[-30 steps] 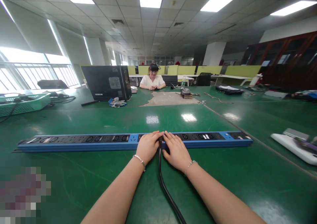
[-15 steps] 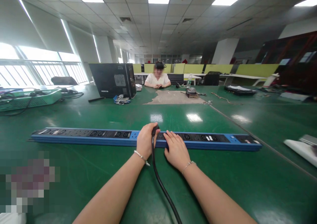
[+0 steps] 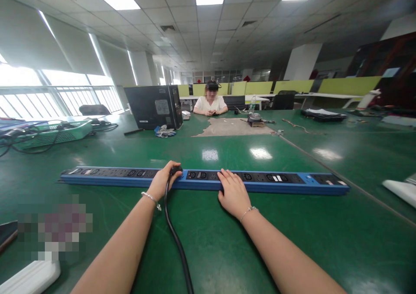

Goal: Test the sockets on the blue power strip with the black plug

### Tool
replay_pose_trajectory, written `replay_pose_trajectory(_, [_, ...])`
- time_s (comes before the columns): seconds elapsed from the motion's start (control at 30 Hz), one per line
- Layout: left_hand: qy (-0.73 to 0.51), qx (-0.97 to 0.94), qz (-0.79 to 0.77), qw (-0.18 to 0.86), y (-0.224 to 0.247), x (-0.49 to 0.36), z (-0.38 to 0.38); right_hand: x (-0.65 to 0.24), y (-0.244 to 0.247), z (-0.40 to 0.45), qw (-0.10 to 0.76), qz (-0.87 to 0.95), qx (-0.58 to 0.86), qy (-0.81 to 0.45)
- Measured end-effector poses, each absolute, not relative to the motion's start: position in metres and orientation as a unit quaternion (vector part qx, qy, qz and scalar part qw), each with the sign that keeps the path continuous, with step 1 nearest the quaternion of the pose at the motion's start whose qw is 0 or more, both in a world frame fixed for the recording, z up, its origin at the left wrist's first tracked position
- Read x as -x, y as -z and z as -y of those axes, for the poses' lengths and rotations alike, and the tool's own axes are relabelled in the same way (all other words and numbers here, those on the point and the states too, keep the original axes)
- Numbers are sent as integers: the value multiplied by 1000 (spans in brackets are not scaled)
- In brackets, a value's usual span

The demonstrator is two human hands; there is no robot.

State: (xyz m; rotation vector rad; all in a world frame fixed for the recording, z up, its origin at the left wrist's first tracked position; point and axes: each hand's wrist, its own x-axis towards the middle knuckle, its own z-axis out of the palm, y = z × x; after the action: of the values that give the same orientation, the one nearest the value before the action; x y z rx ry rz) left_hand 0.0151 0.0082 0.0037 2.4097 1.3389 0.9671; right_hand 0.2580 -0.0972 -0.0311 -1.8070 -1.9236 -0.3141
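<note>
in the head view, the left hand point(image 3: 162, 182) has its fingers curled and clamped on a black plug point(image 3: 176, 170), the thumb on the near side and the forefinger bent over the top. from the plug a thick black cable point(image 3: 175, 233) drops in front of the palm and runs down to the bottom edge of the view.

the right hand point(image 3: 234, 193) is flattened, palm down; its fingers are nearly straight, lying close together with small gaps, and the thumb stands apart from them. they grip nothing and rest on the top of the strip point(image 3: 198, 184).

the strip, long and blue with a row of black sockets, lies lengthwise across the green desk point(image 3: 214, 242), under both hands. it reaches well past the left hand on one side and past the right hand on the other. the plug is over its upper face, left of the middle, just beside a blue socket point(image 3: 184, 175); whether it touches the strip cannot be told, as the left fingers hide its end.

farther off, a black case point(image 3: 152, 107) stands on the desk, a glove point(image 3: 165, 132) just in front of it. a person point(image 3: 210, 103) sits at the far side.
</note>
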Motion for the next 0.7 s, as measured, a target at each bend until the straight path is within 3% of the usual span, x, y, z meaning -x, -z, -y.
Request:
replay_pose_trajectory(0.37, [-291, -877, -381, 13, 5, -22, -7, -257, 32, 98, 239, 700, 662, 119])
replay_pose_trajectory(0.7, [-282, -863, -416, -56, 6, -23, 5, -255, 30, 96, 246, 693, 668, 115])
